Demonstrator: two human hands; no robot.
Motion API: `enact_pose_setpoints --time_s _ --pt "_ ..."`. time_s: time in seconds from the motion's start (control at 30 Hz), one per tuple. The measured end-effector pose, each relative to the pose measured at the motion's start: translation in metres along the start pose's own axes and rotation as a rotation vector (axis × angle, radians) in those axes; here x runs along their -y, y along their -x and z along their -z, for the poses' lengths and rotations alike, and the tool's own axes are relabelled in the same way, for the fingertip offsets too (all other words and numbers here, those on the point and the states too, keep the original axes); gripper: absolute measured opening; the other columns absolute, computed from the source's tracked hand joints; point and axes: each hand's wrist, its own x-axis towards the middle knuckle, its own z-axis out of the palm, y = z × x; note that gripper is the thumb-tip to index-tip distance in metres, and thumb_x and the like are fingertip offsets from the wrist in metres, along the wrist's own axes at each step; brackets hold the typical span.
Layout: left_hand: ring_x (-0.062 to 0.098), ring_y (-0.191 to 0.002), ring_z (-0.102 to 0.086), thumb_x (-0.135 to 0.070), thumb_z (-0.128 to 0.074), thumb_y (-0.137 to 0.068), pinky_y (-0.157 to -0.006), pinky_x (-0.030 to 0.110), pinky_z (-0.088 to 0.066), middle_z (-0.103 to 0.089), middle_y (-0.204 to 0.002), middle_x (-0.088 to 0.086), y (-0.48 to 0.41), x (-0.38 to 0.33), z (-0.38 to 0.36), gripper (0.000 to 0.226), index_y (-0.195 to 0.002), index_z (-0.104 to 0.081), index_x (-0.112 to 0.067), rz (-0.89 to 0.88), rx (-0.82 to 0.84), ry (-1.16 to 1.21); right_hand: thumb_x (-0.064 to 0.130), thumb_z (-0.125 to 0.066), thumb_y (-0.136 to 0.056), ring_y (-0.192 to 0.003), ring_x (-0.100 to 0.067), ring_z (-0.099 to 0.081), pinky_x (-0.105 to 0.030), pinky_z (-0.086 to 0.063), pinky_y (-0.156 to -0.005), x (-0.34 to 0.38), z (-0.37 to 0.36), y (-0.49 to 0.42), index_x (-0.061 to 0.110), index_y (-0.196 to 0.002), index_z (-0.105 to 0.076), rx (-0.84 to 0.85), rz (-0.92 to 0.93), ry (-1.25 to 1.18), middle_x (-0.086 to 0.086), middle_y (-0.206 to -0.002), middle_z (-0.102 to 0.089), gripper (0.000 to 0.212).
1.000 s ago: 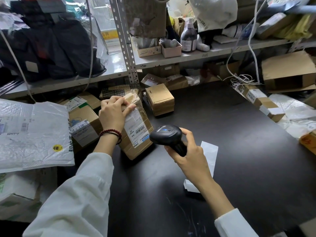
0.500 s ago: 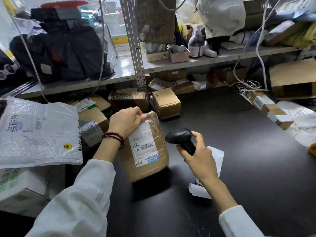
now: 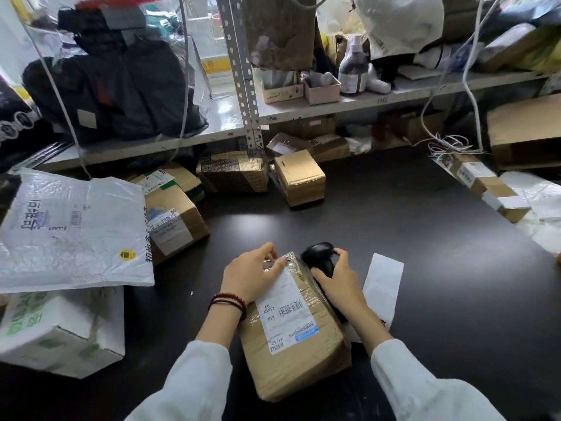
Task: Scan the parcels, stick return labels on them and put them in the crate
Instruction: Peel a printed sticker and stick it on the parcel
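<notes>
**Parcel held on the table, scanner in the right hand**

We see a wide black table (image 3: 394, 238) under a grey metal shelf (image 3: 364, 103). On the left side of the table lies a large white plastic mailer bag (image 3: 76, 232). It rests partly on a white carton with green print (image 3: 60, 332).

In front of us, near the table edge, lies the brown cardboard parcel wrapped in clear tape (image 3: 303, 369). Its white shipping label with barcodes (image 3: 285, 311) faces up. Our left hand (image 3: 252, 278) rests on the far end of this parcel, with the fingers bent over the end and gripping it.

Our right hand (image 3: 337, 284) is just beside the right side of the parcel. Its fingers are closed around the black handheld scanner (image 3: 318, 253), whose head is near the far right corner of the parcel.

A white paper strip (image 3: 384, 284) lies flat on the table to the right of this hand, partly under the wrist. On the left wrist there is a dark red bead bracelet (image 3: 227, 300).
</notes>
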Motion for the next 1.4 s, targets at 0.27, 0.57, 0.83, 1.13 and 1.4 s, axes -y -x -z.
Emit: enact_pose_setpoints --time_s 0.27,0.57,0.83,1.13,1.4 --pt "0.009 -0.078 -0.063 -0.067 -0.033 -0.090 -0.073 0.031 -0.051 -0.067 -0.080 -0.013 -0.007 -0.018 -0.004 0.043 -0.119 -0.043 -0.036 -0.034 0.027 -0.089 0.030 -0.056 -0.096 -0.129 -0.020 -0.049 -0.034 -0.039 -0.107 -0.008 0.007 0.000 0.018 -0.141 -0.041 -0.003 0.018 -0.164 -0.003 -0.138 -0.054 0.049" --pt "0.016 -0.091 -0.058 -0.041 -0.056 -0.083 -0.081 0.035 -0.039 -0.065 -0.094 -0.011 0.002 -0.106 -0.057 0.018 -0.097 -0.058 -0.030 -0.562 -0.144 -0.059 0.026 -0.062 -0.093 -0.086 0.007 -0.060 -0.008 -0.045 -0.071 -0.042 0.075 0.038 0.028 -0.095 -0.064 -0.211 0.222 0.010 0.017 -0.093 -0.067 0.004" --pt "0.010 -0.113 -0.049 -0.043 -0.059 -0.087 -0.093 0.032 -0.030 -0.060 -0.119 -0.015 -0.002 -0.114 -0.073 0.029 -0.115 -0.057 -0.037 -0.533 0.224 -0.069 0.032 -0.073 -0.083 -0.111 -0.002 -0.050 -0.020 -0.038 -0.094 -0.095 0.086 0.060 0.037 -0.124 -0.055 0.059 0.045 0.177 0.026 -0.110 -0.055 0.045" --pt "0.011 -0.107 -0.046 -0.042 -0.056 -0.088 -0.086 0.031 -0.026 -0.060 -0.114 -0.016 -0.001 -0.120 -0.074 0.021 -0.108 -0.057 -0.035 -0.575 0.284 -0.228 0.031 -0.075 -0.077 -0.108 -0.007 -0.053 -0.024 -0.043 -0.096 -0.109 0.068 0.058 0.041 -0.118 -0.053 -0.058 0.031 0.188 0.012 -0.113 -0.055 0.048" --pt "0.013 -0.102 -0.047 -0.035 -0.054 -0.089 -0.075 0.030 -0.022 -0.060 -0.107 -0.013 0.001 -0.121 -0.071 0.012 -0.101 -0.054 -0.032 -0.595 0.272 -0.277 0.035 -0.072 -0.078 -0.103 -0.014 -0.054 -0.029 -0.044 -0.095 -0.107 0.062 0.053 0.047 -0.112 -0.052 -0.086 0.063 0.270 0.011 -0.110 -0.052 0.042"
